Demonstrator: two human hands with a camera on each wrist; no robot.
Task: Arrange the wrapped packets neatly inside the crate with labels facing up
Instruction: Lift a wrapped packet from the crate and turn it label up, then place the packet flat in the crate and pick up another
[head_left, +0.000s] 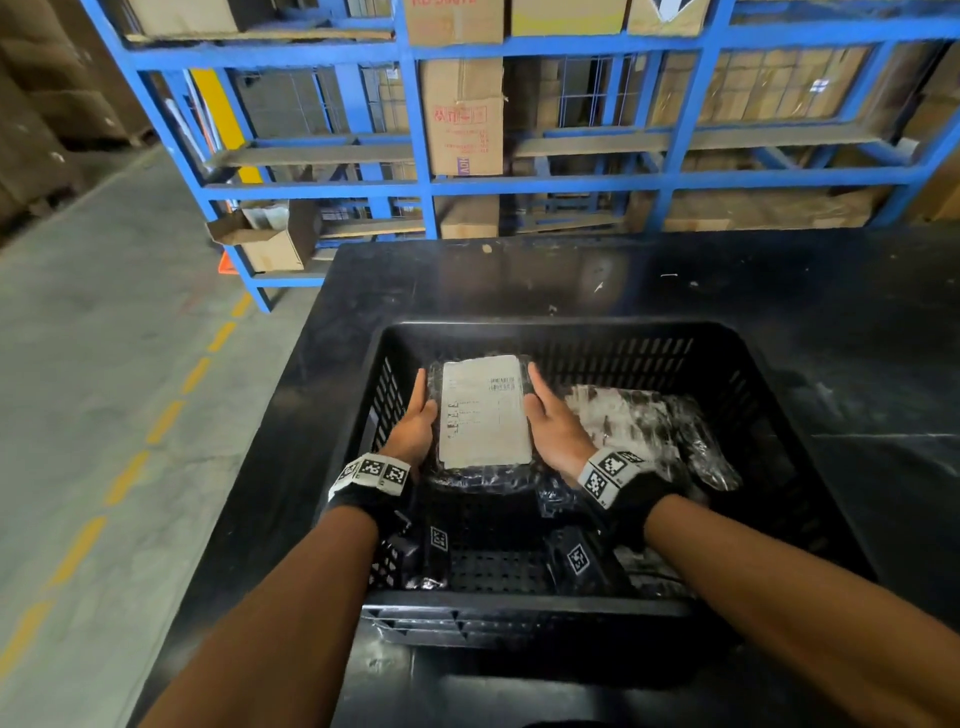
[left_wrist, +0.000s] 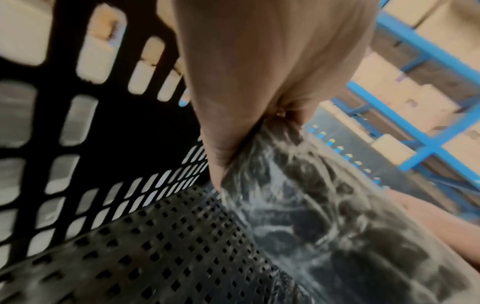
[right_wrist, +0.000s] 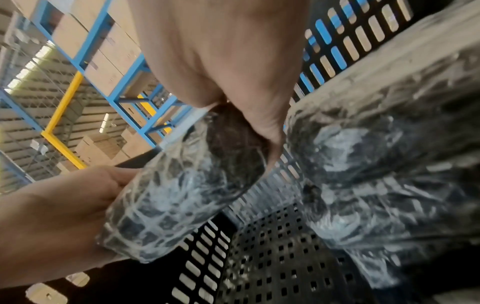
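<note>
Left hand (head_left: 413, 431) and right hand (head_left: 553, 423) grip a packet (head_left: 483, 410), label up, above the crate (head_left: 519, 605) floor; slick wrap could slip, tilting it against the second packet (head_left: 639, 431).

Packet in my grip (head_left: 483, 415): plastic-wrapped, dark, white label up, at the crate's left.
Second packet (head_left: 639, 431): wrapped, lying right, label unseen.
Crate (head_left: 748, 395): black, perforated.

We saw a glossy black table (head_left: 675, 270) carrying one black slotted crate (head_left: 519, 332) directly on it; small pale specks (head_left: 597, 286) lay beyond the crate.
</note>
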